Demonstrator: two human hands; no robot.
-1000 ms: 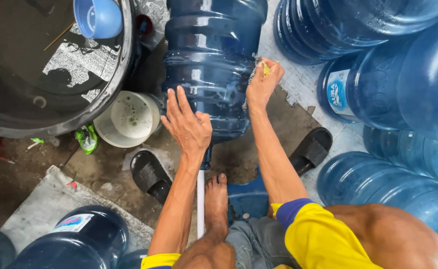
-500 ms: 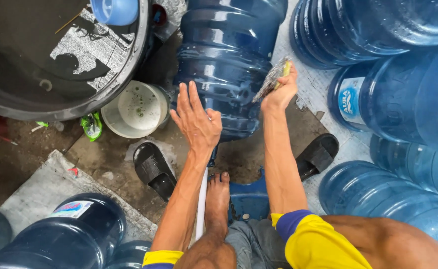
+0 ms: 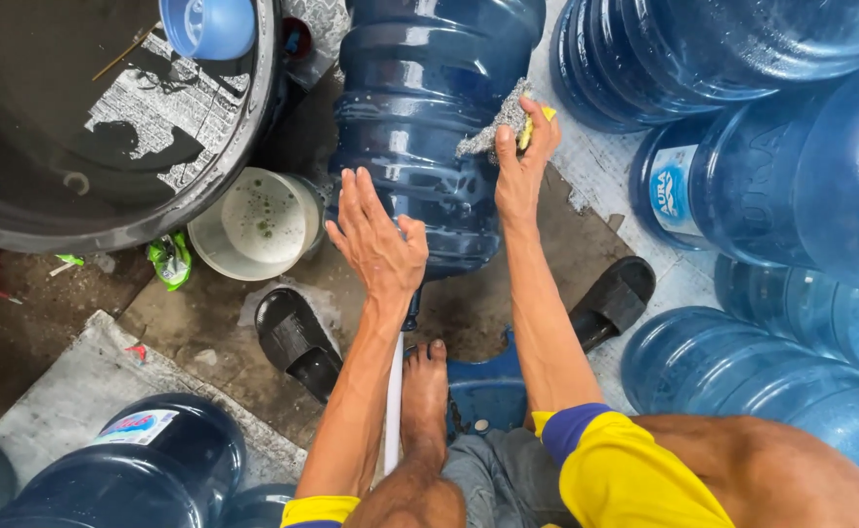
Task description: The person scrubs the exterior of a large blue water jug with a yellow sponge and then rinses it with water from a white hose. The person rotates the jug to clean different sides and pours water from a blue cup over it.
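Since the earlier frames our right hand [image 3: 519,168] has slid its scouring sponge [image 3: 506,121] further up the right flank of the big blue jug [image 3: 419,127], while our left hand [image 3: 378,240] has stayed pressed on the jug's lower shoulder. The left fingers are spread wide and flat against the wet plastic, gripping nothing; the right fingers are curled together and clamped on the sponge, grey scrubbing face against the jug, a sliver of yellow showing by the fingertips. The jug lies on its side in front of us, its long axis running away from us, neck end pointing back toward our bare foot [image 3: 423,391] and its ribbed body reaching up out of view. Right of the jug lies a heap of other blue jugs [image 3: 791,147], one of them turning a round base with a blue and white label [image 3: 669,191] toward it. Left of the jug sits a small white bucket [image 3: 256,223], a crumpled green wrapper [image 3: 169,259] just beside that, and beyond them a large dark tub [image 3: 107,127] of water with a light blue dipper [image 3: 206,27] afloat. Below the jug on the left lies one black sandal [image 3: 297,342], another black sandal [image 3: 613,301] to the right. Further down left, another jug bears a red and blue sticker [image 3: 136,427].
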